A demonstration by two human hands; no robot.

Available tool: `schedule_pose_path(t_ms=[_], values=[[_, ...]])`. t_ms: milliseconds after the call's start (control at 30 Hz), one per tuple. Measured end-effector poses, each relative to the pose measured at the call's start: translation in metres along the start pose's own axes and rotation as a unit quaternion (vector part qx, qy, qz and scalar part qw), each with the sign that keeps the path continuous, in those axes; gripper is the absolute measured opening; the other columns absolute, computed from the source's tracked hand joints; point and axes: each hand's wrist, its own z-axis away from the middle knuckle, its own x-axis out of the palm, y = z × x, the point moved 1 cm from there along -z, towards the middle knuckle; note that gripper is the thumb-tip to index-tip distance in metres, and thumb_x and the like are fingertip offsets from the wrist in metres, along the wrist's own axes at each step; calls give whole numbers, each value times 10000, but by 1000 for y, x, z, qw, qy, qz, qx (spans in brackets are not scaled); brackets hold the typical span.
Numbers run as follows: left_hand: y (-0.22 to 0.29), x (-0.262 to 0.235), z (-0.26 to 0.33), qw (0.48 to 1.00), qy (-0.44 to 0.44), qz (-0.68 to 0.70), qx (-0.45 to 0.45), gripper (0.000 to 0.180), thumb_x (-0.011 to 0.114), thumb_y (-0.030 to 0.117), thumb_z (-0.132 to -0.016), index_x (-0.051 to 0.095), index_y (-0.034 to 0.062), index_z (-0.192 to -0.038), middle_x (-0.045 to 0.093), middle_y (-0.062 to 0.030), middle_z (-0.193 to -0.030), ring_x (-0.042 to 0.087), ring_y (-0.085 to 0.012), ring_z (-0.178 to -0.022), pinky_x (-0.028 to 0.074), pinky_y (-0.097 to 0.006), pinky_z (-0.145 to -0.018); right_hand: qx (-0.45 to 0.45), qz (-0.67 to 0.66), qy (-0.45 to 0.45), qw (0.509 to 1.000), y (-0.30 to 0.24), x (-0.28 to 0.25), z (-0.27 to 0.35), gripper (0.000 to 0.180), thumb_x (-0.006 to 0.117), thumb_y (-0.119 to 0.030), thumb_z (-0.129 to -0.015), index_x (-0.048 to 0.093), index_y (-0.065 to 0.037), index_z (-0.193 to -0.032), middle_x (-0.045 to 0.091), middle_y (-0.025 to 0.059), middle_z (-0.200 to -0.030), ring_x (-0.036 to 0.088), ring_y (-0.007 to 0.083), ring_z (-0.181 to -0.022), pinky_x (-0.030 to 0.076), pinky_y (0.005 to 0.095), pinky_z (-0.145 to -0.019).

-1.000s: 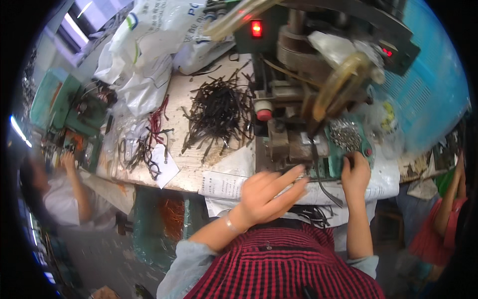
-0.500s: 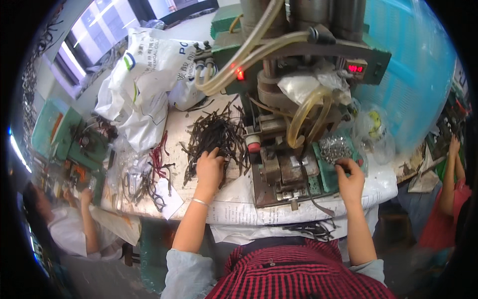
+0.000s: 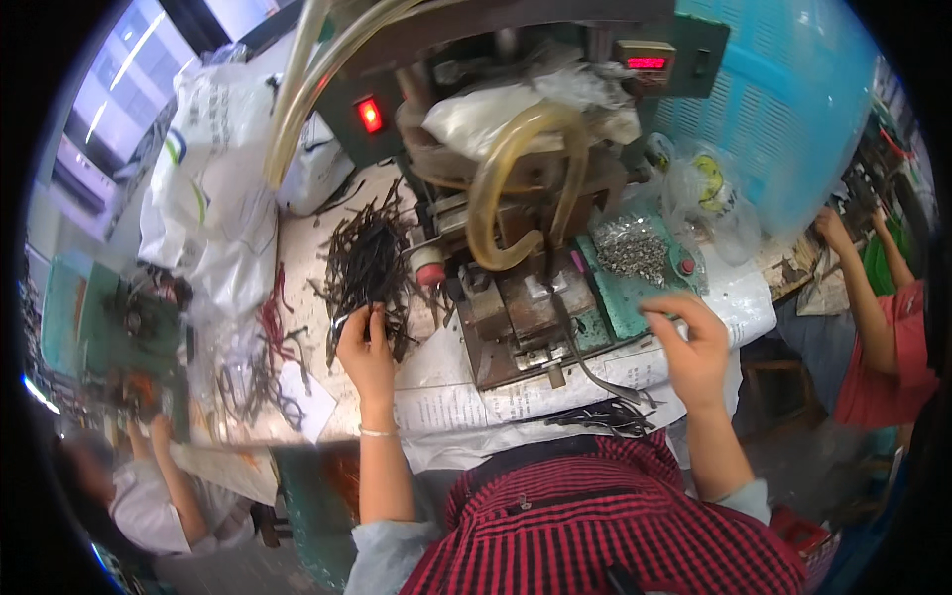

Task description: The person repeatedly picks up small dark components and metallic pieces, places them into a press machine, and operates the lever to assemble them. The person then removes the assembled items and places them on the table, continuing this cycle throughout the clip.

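Observation:
My left hand [image 3: 365,349] rests at the near edge of a heap of short black cords [image 3: 369,263] on the paper-covered bench, its fingers pinched on one black cord. My right hand [image 3: 692,342] hovers just in front of a green tray [image 3: 617,307] that holds a pile of small silver metal parts [image 3: 631,253]; its fingers are curled and I cannot tell whether they hold anything. Between my hands stands a press machine [image 3: 516,297] with yellowish hoses [image 3: 496,193] and a red lit button [image 3: 369,114].
White plastic sacks [image 3: 213,213] lie at the back left. A blue mesh crate [image 3: 783,109] stands at the back right. Reddish and dark cords [image 3: 268,347] lie left of the heap. One person sits at the lower left [image 3: 139,496], another at the right [image 3: 883,327].
My left hand went from the machine's front to the black cord heap at the left and pinched a cord. My right hand drew back a little from the green tray.

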Motion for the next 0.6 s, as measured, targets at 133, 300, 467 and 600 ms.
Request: schedule_pose_path(t_ms=[133, 300, 467, 600], values=[[48, 16, -12, 992, -58, 114, -16, 207, 603, 135, -1064, 608, -8, -913, 711, -37, -871, 541, -54, -667, 425, -205, -601, -6, -128, 49, 991, -12, 56, -58, 314, 725, 3, -880, 673, 14, -1190, 735, 61, -1025, 685, 144, -965, 509, 298, -883], [53, 25, 11, 973, -17, 204, -105, 163, 557, 153, -1086, 612, 18, -1013, 732, -68, -920, 614, -59, -712, 467, -184, -572, 40, -196, 79, 977, -8, 91, -45, 464, 739, 17, -866, 586, 21, -1303, 715, 76, -1028, 676, 127, -974, 498, 281, -907], [124, 21, -8, 984, 37, 164, 64, 129, 550, 50, -1063, 632, -42, -1025, 747, -136, -999, 685, -141, -879, 545, -261, -801, 59, -270, 62, 959, -16, 91, -51, 526, 748, 31, -857, 553, 16, -1345, 709, 77, -1021, 664, 122, -993, 501, 267, -913], [175, 18, -7, 949, 27, 126, 287, 100, 581, 36, -1031, 640, -45, -1028, 737, -207, -962, 724, -280, -863, 583, -336, -769, 69, -305, 24, 949, -34, 90, -45, 584, 711, 31, -871, 486, 24, -1410, 675, 119, -1204, 663, 145, -1053, 501, 285, -962]])
